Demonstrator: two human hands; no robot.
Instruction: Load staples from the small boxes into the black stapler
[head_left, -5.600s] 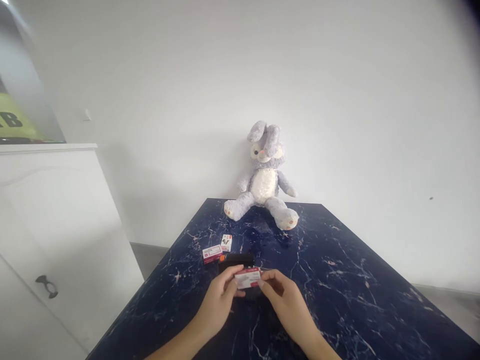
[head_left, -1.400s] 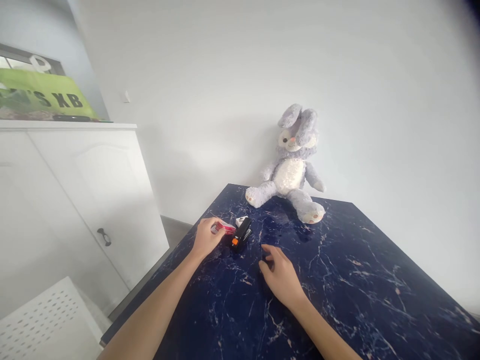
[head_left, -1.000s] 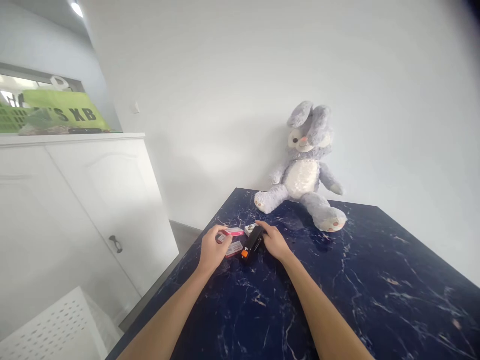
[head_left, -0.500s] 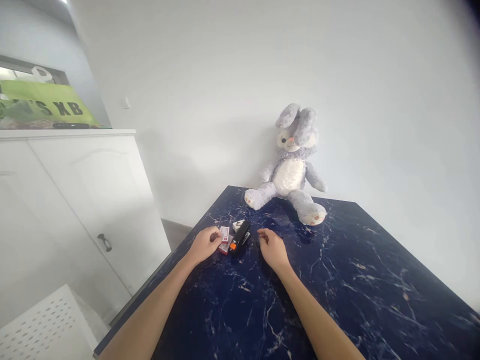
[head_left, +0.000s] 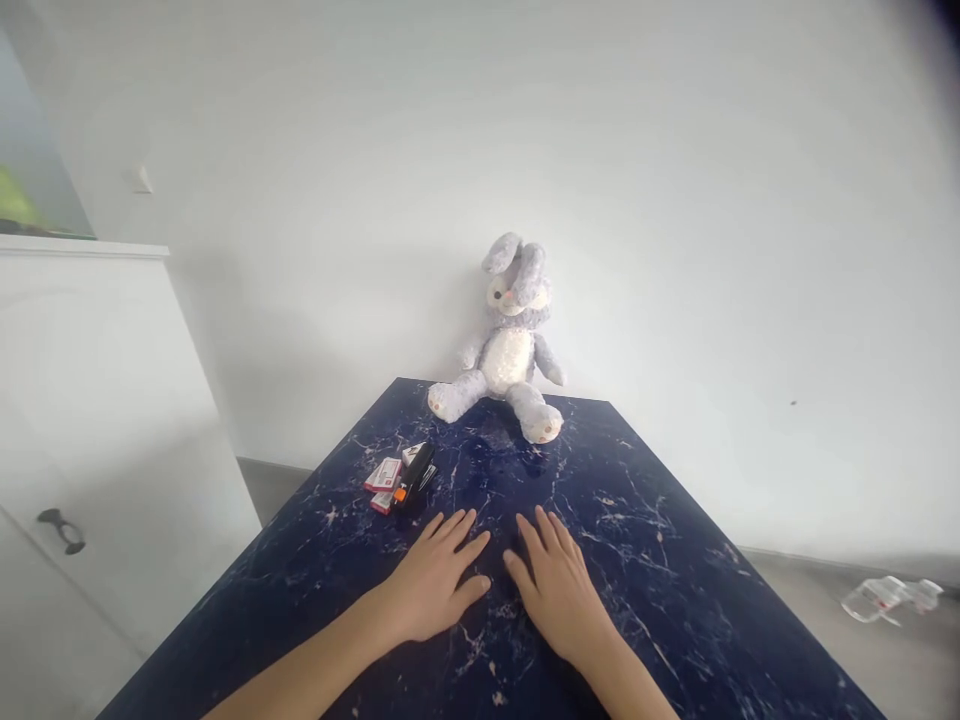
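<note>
My left hand (head_left: 439, 580) lies flat on the dark blue marbled table (head_left: 660, 560), palm down with fingers spread and nothing in it. My right hand (head_left: 559, 585) rests palm down a little to its right, fingers stretched forward, also holding nothing. Beyond the left fingertips lies a black stapler (head_left: 415, 474) with an orange end. Small white and red boxes (head_left: 383, 474) sit against the stapler's left side, one on another. Another small white box (head_left: 411, 454) shows partly behind the stapler.
A grey plush rabbit (head_left: 508, 360) sits at the table's far edge against the white wall (head_left: 675, 200). To the left stands a white cabinet (head_left: 90, 380) with a dark handle (head_left: 63, 531). Clear plastic bottles (head_left: 885, 598) lie on the floor at right.
My left hand has let go of a small box and moved back, fingers spread. My right hand has flattened onto the table. The view has turned right.
</note>
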